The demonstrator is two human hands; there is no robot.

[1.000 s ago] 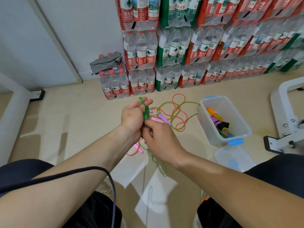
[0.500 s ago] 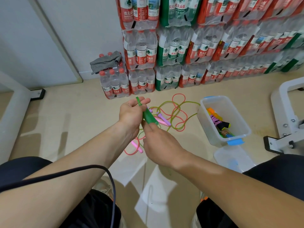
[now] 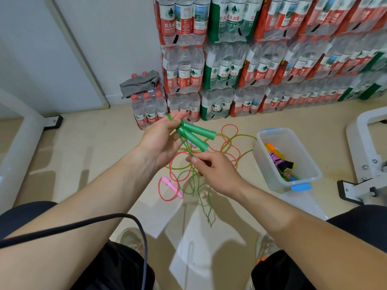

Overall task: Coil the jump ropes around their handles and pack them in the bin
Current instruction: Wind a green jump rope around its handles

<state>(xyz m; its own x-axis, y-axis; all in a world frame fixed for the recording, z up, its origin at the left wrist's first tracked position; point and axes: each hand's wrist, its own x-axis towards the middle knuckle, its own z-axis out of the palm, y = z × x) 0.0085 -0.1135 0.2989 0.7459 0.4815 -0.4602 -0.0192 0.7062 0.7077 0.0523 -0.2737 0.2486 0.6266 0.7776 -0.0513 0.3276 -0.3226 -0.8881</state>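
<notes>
Left hand (image 3: pixel 161 141) fingers curl around two green handles (image 3: pixel 195 136); right hand (image 3: pixel 215 168) fingertips pinch the green rope (image 3: pixel 189 150) just below them.

— What stands along the far wall?
— Shrink-wrapped packs of water bottles (image 3: pixel 261 65), stacked high.
— And left of them?
— A lower pack (image 3: pixel 148 110) with a grey cloth (image 3: pixel 139 83) on top. A white metal frame (image 3: pixel 368 147) stands right; a black cable (image 3: pixel 83 225) crosses near left.
</notes>
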